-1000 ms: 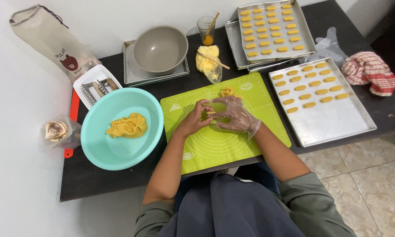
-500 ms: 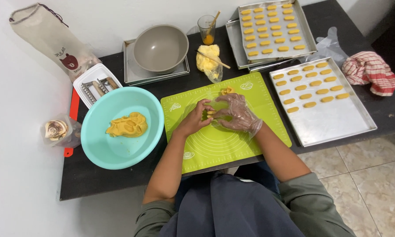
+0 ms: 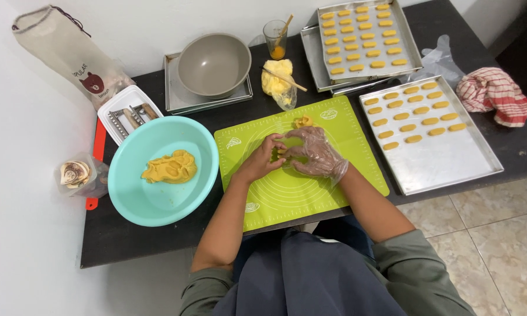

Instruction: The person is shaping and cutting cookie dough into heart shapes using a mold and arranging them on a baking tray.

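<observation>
Here we have both hands together over the middle of the green mat (image 3: 310, 193), the bare left hand (image 3: 262, 159) and the gloved right hand (image 3: 317, 154), with the fingers of both closed around a small dough piece (image 3: 282, 152) held just above the mat. To shape it well, we judge that light, even pressure from both sides matters most, so the piece comes out the same length and thickness as the ones already laid down; squeezing hard would flatten it or make it stick to the bare fingers. Just beyond the hands a scrap (image 3: 302, 122) of dough lies on the mat. To our left the blue bowl (image 3: 129, 193) holds the dough lump (image 3: 170, 167), near enough to pinch from. To our right the near tray (image 3: 450, 167) carries rows of shaped pieces (image 3: 412, 112) in its far half, its near half bare. Farther back on the dark surface (image 3: 129, 240) stand a grey bowl (image 3: 213, 63), a bag of filling (image 3: 276, 82) with a stick across it, a glass (image 3: 275, 38) and the full tray (image 3: 363, 35).
</observation>
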